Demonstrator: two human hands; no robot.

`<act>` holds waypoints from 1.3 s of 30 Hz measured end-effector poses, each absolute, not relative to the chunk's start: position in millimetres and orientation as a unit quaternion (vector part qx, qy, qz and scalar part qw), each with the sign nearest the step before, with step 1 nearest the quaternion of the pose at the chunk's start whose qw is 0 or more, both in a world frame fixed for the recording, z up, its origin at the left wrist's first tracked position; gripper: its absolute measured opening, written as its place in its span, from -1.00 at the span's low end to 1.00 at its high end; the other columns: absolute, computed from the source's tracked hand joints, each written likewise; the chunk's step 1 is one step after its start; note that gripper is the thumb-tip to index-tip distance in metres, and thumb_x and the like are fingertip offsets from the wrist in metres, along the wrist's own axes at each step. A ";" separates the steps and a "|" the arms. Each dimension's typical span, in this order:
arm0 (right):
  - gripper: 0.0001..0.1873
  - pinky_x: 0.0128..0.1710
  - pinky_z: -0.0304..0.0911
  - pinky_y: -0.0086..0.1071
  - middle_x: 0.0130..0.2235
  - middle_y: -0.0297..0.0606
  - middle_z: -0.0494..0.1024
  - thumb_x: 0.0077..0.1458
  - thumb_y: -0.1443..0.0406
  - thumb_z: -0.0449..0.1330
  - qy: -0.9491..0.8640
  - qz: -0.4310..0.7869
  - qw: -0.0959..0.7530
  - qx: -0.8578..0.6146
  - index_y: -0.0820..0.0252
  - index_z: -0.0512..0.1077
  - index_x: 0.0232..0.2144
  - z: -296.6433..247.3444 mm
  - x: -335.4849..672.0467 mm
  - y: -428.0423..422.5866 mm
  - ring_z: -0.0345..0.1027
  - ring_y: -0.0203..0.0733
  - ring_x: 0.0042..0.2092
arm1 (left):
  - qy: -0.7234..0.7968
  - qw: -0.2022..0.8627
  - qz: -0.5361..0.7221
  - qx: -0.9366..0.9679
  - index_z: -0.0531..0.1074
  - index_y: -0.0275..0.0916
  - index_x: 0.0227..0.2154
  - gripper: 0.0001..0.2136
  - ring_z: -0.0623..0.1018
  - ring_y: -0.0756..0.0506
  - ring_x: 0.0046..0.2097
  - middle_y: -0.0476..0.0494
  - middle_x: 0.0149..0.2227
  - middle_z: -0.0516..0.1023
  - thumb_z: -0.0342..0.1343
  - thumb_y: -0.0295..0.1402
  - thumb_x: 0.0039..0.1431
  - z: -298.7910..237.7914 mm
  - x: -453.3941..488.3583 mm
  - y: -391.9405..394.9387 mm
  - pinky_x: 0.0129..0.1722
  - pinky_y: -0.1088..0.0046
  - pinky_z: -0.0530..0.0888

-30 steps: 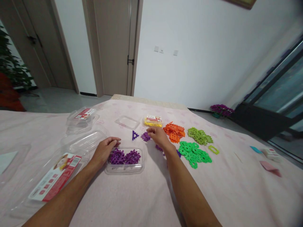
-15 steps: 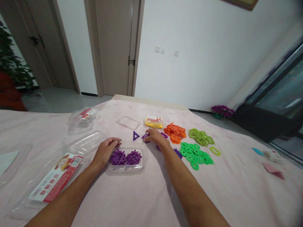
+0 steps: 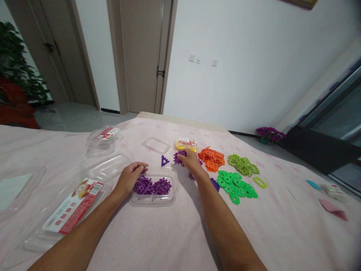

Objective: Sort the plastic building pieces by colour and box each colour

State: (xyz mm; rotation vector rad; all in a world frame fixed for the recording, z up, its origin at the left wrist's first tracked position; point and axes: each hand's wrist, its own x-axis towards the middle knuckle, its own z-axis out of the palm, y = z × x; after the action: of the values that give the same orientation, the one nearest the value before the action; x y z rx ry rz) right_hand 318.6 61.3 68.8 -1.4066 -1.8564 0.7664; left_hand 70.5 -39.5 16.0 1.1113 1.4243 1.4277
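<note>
Purple interlocking plastic pieces lie in two clumps inside an open clear plastic box. My left hand is at the box's back left corner, fingers curled at its rim. Beyond the box, my right hand pinches a purple toothed piece just above the cloth. More purple pieces lie partly hidden under and behind this hand. A dark purple triangular piece rests alone to its left, and another dark purple piece is beside my right forearm.
Orange pieces, bright green pieces and yellow-green pieces lie in piles to the right. A lidded box with yellow pieces stands behind. Clear lids and boxes with a red-and-white label spread over the left side.
My right hand has shifted slightly, and the purple piece at its fingertips shows more clearly. My left hand stays at the box. The whole view has moved a little.
</note>
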 end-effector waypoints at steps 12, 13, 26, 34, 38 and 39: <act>-0.77 -0.47 0.39 -0.46 -0.33 -0.33 0.51 0.07 0.31 0.23 -0.699 0.547 0.247 -0.388 0.19 0.47 -0.17 82.4 253.8 -13.1 0.39 -0.30 -0.38 | 0.566 0.397 0.561 0.456 0.58 -0.26 -0.30 -0.71 0.60 -0.18 -0.22 -0.16 -0.33 0.65 0.19 -0.16 -0.01 17.9 70.1 -40.6 -0.13 0.31 0.44; -0.75 -0.43 0.40 -0.45 -0.30 -0.31 0.54 0.09 0.31 0.21 -0.713 0.537 0.231 -0.387 0.18 0.48 -0.13 80.6 252.4 -14.7 0.41 -0.29 -0.35 | 0.563 0.398 0.562 0.457 0.58 -0.27 -0.30 -0.70 0.60 -0.18 -0.23 -0.16 -0.33 0.65 0.18 -0.16 0.00 18.4 70.1 -41.2 -0.13 0.31 0.45; -0.60 -0.24 0.30 -0.41 -0.24 -0.31 0.65 -0.10 0.40 0.35 -0.834 0.332 0.148 -0.415 0.12 0.56 -0.13 83.0 248.7 -26.6 0.50 -0.20 -0.23 | 0.559 0.403 0.561 0.457 0.56 -0.27 -0.27 -0.68 0.60 -0.21 -0.18 -0.20 -0.32 0.64 0.17 -0.14 0.02 15.9 69.5 -41.1 -0.09 0.27 0.46; -0.72 -0.19 0.34 -0.39 -0.25 -0.29 0.64 0.06 0.36 0.21 -0.800 0.333 0.280 -0.413 0.14 0.56 -0.15 74.6 258.5 -4.0 0.49 -0.23 -0.24 | 0.561 0.406 0.547 0.471 0.56 -0.27 -0.26 -0.66 0.59 -0.18 -0.19 -0.17 -0.30 0.64 0.20 -0.11 0.00 19.6 69.8 -41.6 -0.12 0.32 0.44; -0.74 -0.19 0.35 -0.37 -0.26 -0.30 0.63 0.08 0.35 0.18 -0.744 0.302 0.330 -0.496 0.16 0.56 -0.16 60.7 277.7 32.9 0.49 -0.23 -0.25 | 0.573 0.405 0.524 0.482 0.55 -0.29 -0.22 -0.62 0.58 -0.18 -0.21 -0.18 -0.27 0.63 0.27 -0.15 -0.07 23.5 72.0 -42.2 -0.17 0.32 0.43; -0.74 -0.16 0.34 -0.36 -0.24 -0.28 0.63 0.07 0.35 0.19 -0.739 0.277 0.327 -0.519 0.16 0.56 -0.17 56.9 280.3 41.1 0.49 -0.21 -0.22 | 0.574 0.410 0.520 0.482 0.55 -0.29 -0.22 -0.62 0.58 -0.18 -0.21 -0.18 -0.26 0.63 0.29 -0.16 -0.09 25.3 72.7 -42.7 -0.16 0.31 0.44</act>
State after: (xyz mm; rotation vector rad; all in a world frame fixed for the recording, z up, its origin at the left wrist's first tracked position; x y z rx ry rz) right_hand 280.3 41.1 56.9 -1.3602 -1.9364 0.7268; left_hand 72.7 -42.7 25.3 1.2148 1.4453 1.3083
